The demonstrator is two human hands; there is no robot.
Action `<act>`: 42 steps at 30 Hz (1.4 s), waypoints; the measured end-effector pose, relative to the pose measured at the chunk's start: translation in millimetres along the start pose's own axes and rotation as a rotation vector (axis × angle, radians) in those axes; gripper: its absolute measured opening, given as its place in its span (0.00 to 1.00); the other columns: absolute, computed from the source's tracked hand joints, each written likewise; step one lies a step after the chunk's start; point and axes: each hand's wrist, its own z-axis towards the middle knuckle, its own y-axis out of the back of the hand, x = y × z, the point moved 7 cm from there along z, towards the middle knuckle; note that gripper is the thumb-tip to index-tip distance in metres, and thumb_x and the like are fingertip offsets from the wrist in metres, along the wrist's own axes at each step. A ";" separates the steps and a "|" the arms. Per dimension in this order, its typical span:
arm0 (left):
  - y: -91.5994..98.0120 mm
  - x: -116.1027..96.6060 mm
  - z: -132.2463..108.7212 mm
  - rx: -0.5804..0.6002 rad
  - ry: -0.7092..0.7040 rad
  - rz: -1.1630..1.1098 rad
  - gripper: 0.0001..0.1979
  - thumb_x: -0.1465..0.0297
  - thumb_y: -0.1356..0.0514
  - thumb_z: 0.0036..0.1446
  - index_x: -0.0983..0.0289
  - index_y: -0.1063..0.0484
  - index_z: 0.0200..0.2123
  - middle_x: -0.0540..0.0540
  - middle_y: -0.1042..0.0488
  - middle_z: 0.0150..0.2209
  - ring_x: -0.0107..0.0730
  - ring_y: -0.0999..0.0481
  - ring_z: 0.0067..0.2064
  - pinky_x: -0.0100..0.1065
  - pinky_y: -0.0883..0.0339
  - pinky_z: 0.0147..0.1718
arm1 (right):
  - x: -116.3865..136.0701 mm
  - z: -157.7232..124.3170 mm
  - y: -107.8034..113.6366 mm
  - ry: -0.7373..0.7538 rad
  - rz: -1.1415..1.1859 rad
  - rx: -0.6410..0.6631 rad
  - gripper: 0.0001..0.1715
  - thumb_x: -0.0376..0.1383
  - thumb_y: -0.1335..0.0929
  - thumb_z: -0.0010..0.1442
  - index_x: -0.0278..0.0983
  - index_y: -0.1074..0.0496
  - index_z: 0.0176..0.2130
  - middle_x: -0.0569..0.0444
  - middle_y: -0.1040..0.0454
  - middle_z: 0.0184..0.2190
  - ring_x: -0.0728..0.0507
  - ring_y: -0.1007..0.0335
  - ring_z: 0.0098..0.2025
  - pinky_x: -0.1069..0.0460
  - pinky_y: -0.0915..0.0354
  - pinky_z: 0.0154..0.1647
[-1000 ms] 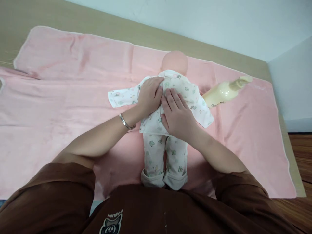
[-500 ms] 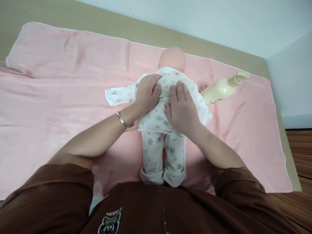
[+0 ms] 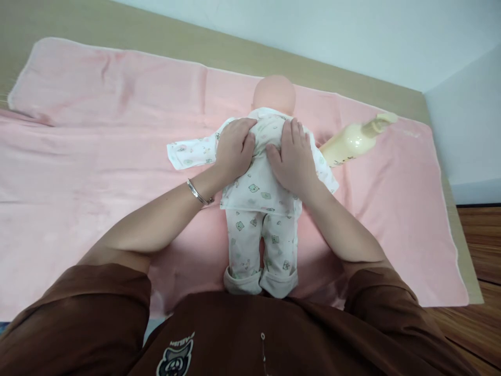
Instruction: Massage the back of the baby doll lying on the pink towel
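Note:
A baby doll (image 3: 259, 198) in white printed pyjamas lies face down on a pink blanket (image 3: 97, 156), its bald head (image 3: 274, 93) pointing away from me. My left hand (image 3: 234, 148) rests flat on the doll's left shoulder and upper back, fingers stretched and slightly curved over the cloth. My right hand (image 3: 294, 159) lies flat on the right side of the back, fingers spread toward the neck. Both palms press on the shirt; neither grips anything. A silver bracelet circles my left wrist.
A cream pump bottle (image 3: 352, 142) lies on its side on the blanket just right of the doll. The blanket covers a tan wooden surface (image 3: 117, 31) against a pale wall. Wooden floor (image 3: 481, 245) shows at the right.
My right hand slid up the doll's back from the waist to the shoulder area. My left hand stayed on the left shoulder.

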 end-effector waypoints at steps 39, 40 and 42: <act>-9.0 0.3 6.5 0.256 0.110 -0.029 0.42 0.37 0.54 0.69 0.58 0.38 0.73 0.60 0.40 0.77 0.55 0.46 0.80 0.59 0.56 0.82 | 21.9 -6.6 27.2 -0.067 -0.141 0.200 0.33 0.39 0.48 0.79 0.28 0.37 0.72 0.41 0.42 0.76 0.35 0.50 0.80 0.37 0.43 0.81; -8.5 -6.4 2.5 0.260 0.104 -0.018 0.42 0.38 0.55 0.69 0.58 0.39 0.73 0.60 0.41 0.77 0.55 0.48 0.81 0.59 0.57 0.82 | 15.8 -1.7 26.7 -0.090 -0.123 0.208 0.32 0.38 0.49 0.80 0.28 0.36 0.72 0.42 0.41 0.76 0.36 0.50 0.80 0.38 0.43 0.81; -8.1 -23.0 -7.4 0.274 0.078 0.011 0.39 0.41 0.55 0.72 0.60 0.40 0.74 0.60 0.43 0.78 0.54 0.51 0.82 0.58 0.58 0.82 | 4.5 7.2 24.3 -0.127 -0.119 0.218 0.33 0.39 0.48 0.81 0.25 0.39 0.73 0.40 0.44 0.76 0.36 0.53 0.81 0.41 0.48 0.83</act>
